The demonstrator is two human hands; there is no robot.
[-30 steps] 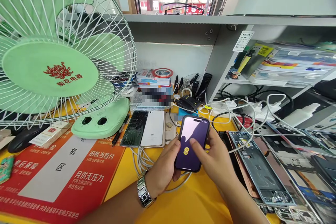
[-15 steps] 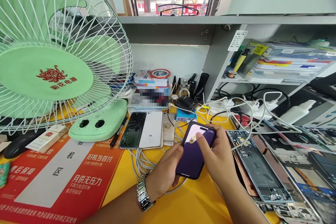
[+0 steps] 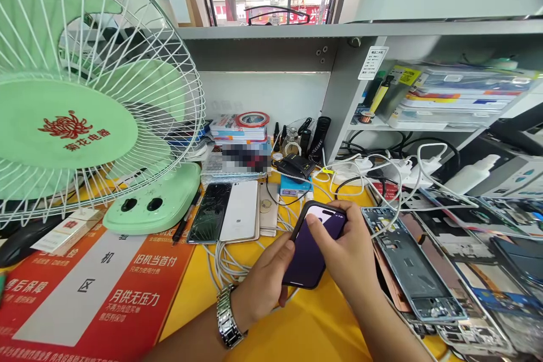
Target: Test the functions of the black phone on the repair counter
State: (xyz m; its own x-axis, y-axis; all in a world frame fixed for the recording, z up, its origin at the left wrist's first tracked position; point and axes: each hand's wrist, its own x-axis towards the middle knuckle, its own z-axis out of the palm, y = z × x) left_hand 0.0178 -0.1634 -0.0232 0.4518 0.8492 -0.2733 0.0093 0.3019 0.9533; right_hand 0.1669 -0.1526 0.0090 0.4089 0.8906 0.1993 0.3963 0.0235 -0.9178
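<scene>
A smartphone (image 3: pixel 306 254) in a dark case is held above the yellow tabletop, its lit screen purple with a white patch at the top. My left hand (image 3: pixel 267 277) grips its lower left edge, thumb along the side; a metal watch is on that wrist. My right hand (image 3: pixel 345 243) wraps the upper right side, and its thumb rests over the upper left of the screen. The fingers behind the phone are mostly hidden. Just beyond lie a phone with a cracked dark face (image 3: pixel 209 212), a white phone (image 3: pixel 240 211) and a gold phone (image 3: pixel 268 210).
A green fan (image 3: pixel 155 198) stands at left on a red printed mat (image 3: pixel 139 288). White cables (image 3: pixel 229 263) coil behind my left hand. Opened phone frames (image 3: pixel 418 266) crowd the right side. A blue box (image 3: pixel 294 185) and a grey shelf (image 3: pixel 345 90) stand behind.
My right thumb has shifted left across the upper screen, covering the yellowish picture seen there before. The whole view has swung slightly, so the surroundings sit further left.
</scene>
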